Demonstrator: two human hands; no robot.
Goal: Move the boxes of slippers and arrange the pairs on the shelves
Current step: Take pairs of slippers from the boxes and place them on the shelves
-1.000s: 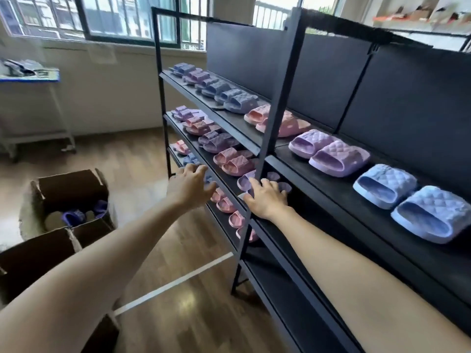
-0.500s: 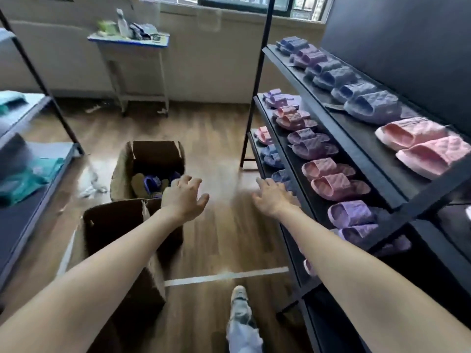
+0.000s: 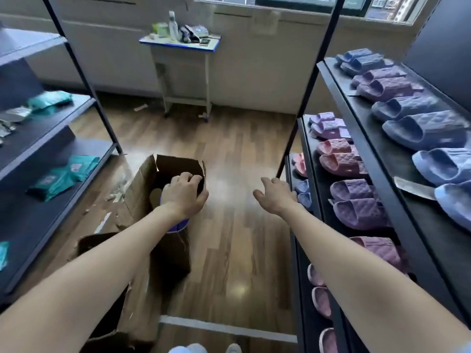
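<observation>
Newly moved over the open box (image 3: 142, 189), the left grip (image 3: 183, 194) curls just above a blue slipper (image 3: 179, 226) inside; whether it holds, I cannot tell. Right grip (image 3: 275, 197) hangs relaxed beside the shelf (image 3: 321, 186).

The wood-plank floor (image 3: 229, 138) runs under and ahead of both grips, with a pale glare (image 3: 229, 186) between the left grip (image 3: 184, 197) and the right grip (image 3: 275, 197). Far beyond them, a small blue-edged worktop (image 3: 178, 44) stands against the off-white wall (image 3: 254, 72), under a dark-framed window (image 3: 305, 2). A dark metal rack (image 3: 33, 138) stands well left of the left grip. A white tape line (image 3: 224, 328) crosses the floor behind both grips.
</observation>
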